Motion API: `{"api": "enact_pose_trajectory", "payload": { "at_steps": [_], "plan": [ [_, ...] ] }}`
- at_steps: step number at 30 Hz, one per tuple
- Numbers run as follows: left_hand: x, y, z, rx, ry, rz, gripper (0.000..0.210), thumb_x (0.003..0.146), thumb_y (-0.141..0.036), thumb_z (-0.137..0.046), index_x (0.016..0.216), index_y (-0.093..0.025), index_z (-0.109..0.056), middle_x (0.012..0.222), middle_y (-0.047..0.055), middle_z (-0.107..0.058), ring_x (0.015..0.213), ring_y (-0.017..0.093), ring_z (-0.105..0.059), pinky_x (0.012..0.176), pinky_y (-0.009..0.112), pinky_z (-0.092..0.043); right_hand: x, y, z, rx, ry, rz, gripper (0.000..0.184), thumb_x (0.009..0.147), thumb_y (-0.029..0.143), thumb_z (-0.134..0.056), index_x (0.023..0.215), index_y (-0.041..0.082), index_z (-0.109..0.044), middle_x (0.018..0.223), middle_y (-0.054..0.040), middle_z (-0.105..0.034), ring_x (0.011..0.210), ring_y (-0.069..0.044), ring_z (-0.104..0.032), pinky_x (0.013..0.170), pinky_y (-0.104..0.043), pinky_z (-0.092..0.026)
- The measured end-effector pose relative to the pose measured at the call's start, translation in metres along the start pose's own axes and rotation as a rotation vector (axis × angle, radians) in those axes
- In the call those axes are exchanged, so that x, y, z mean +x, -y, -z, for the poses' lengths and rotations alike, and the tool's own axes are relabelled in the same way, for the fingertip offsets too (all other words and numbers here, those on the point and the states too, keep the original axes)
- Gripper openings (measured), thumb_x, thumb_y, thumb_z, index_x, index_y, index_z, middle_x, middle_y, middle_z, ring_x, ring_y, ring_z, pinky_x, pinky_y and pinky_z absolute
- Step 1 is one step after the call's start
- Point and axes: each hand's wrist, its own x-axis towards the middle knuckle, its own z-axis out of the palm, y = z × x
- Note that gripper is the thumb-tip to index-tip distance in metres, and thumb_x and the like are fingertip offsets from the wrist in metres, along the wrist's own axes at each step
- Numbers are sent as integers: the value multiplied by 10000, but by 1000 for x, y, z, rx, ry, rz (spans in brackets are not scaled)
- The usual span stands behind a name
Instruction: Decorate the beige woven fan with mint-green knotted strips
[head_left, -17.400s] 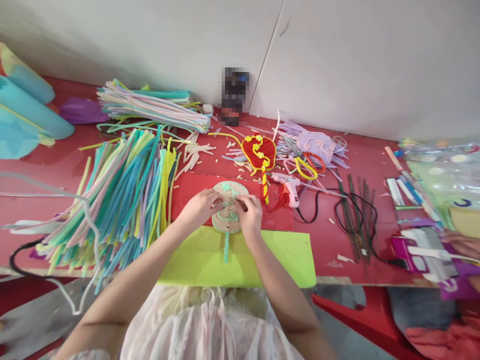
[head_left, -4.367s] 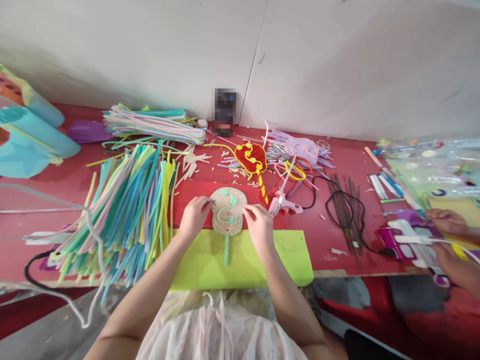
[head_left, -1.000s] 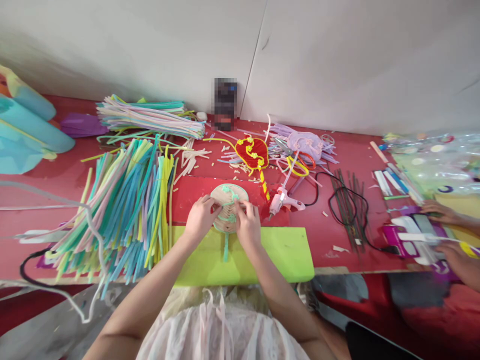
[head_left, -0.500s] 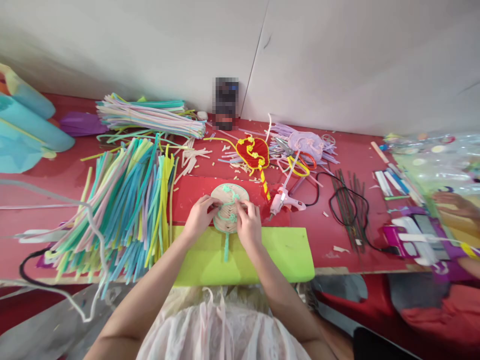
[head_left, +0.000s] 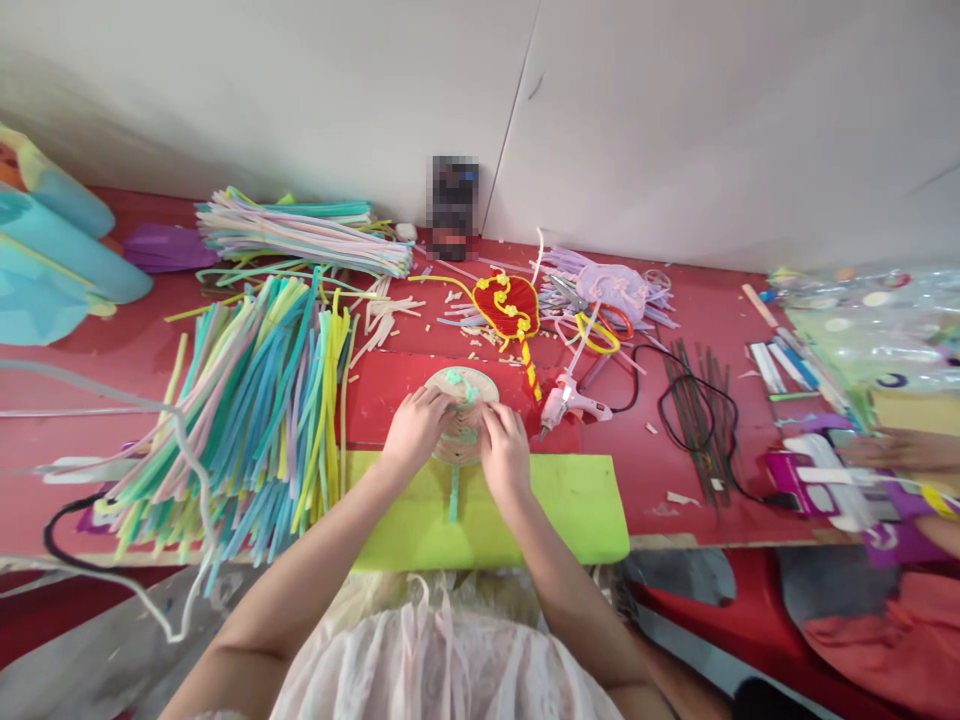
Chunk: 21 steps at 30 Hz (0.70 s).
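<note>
Hands [head_left: 420,428] half-curl at the pipe-cleaner fan [head_left: 460,426] near the counter's front edge [head_left: 697,541], grip unclear; uneven pressing could skew its trim [head_left: 455,378].

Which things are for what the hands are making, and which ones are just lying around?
Probably part of it:
cream fan with mint trim, between the left hand and right hand
lime-green mat, under the fan's handle

Seemingly just lying about:
red fan with yellow flowers
scissors
pink glue gun, perhaps a tool for it, but untouched
</note>
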Motion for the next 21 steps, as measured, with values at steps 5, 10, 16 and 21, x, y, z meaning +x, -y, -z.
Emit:
{"api": "enact_pose_trajectory", "payload": {
  "at_steps": [5, 10, 16, 21],
  "plan": [
    [0, 4, -1, -93, -21, 25, 108, 835, -177, -588, 925, -199, -643, 941, 40, -655, 864, 195, -571, 797, 315, -434, 23, -4, 20, -114, 147, 221, 335, 899, 109, -452, 1193, 200, -585, 1148, -89, -612, 1010, -231, -518, 872, -378, -434],
    [-3, 2, 3, -153, -62, 40, 93, 833, -197, -600, 920, -200, -632, 929, 30, -658, 847, 183, -571, 788, 308, -430, 56, -13, 32, -266, 262, 567, 250, 922, 129, -429, 1085, 157, -617, 1089, -91, -637, 1004, -226, -515, 814, -372, -420],
    [-1, 2, 3, -171, -74, 35, 98, 821, -166, -603, 907, -197, -637, 914, 37, -657, 831, 178, -581, 781, 304, -435, 74, -13, 35, -241, 280, 755, 240, 936, 132, -407, 919, 171, -643, 1040, -83, -651, 1035, -208, -511, 784, -362, -403],
    [0, 3, 3, -199, -87, 45, 119, 815, -149, -600, 916, -201, -634, 921, 34, -661, 836, 178, -585, 787, 305, -443, 80, -14, 33, -261, 256, 836, 259, 931, 100, -390, 878, 161, -635, 969, -87, -662, 1004, -206, -519, 740, -357, -397]
  ]
}}
